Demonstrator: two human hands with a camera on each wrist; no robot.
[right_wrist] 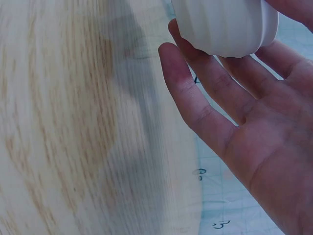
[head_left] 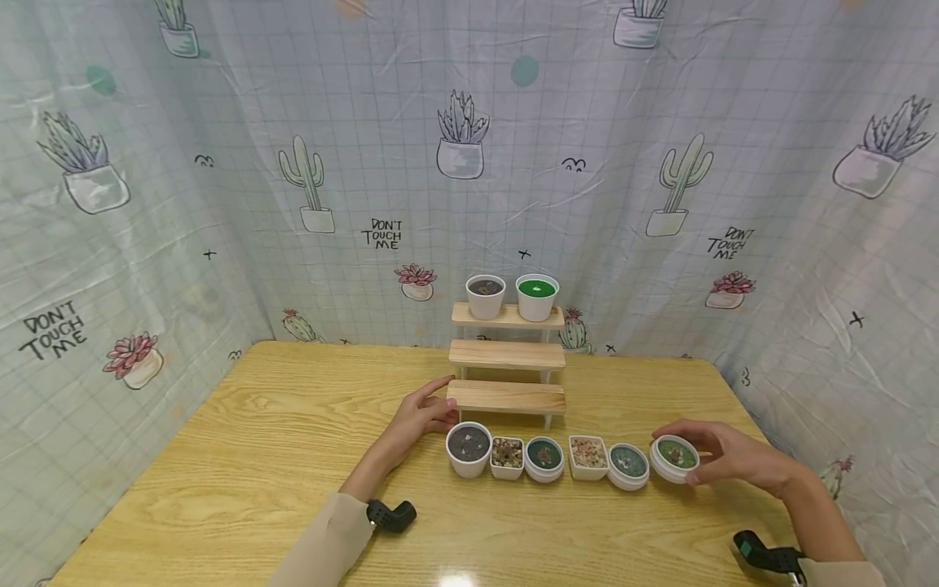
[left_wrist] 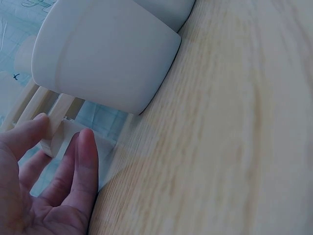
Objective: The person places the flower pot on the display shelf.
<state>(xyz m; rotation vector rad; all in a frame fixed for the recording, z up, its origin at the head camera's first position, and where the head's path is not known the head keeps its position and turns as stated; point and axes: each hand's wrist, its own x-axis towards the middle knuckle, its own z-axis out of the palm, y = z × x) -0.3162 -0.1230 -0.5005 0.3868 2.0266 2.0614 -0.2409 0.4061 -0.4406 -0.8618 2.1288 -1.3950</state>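
At the left end of the three-tier wooden shelf stand (head_left: 506, 397), my left hand (head_left: 416, 417) holds the lowest board's end, thumb in front and index finger behind. The left wrist view shows that hand (left_wrist: 54, 181) at the board, close to a large white pot (left_wrist: 107, 54). My right hand (head_left: 741, 456) grips a round white pot (head_left: 673, 458) with green filling, at the right end of the pot row. In the right wrist view its fingers curl about the ribbed white side of this pot (right_wrist: 225, 24), which appears raised off the table.
A row before the stand has a large dark-filled pot (head_left: 469, 447), a square pebble pot (head_left: 507, 457), a green-filled pot (head_left: 544, 458), a square pinkish-gravel pot (head_left: 588, 456) and a grey-green-filled pot (head_left: 627, 465). The top board bears a brown-filled pot (head_left: 486, 297) and a bright-green-filled pot (head_left: 538, 297).
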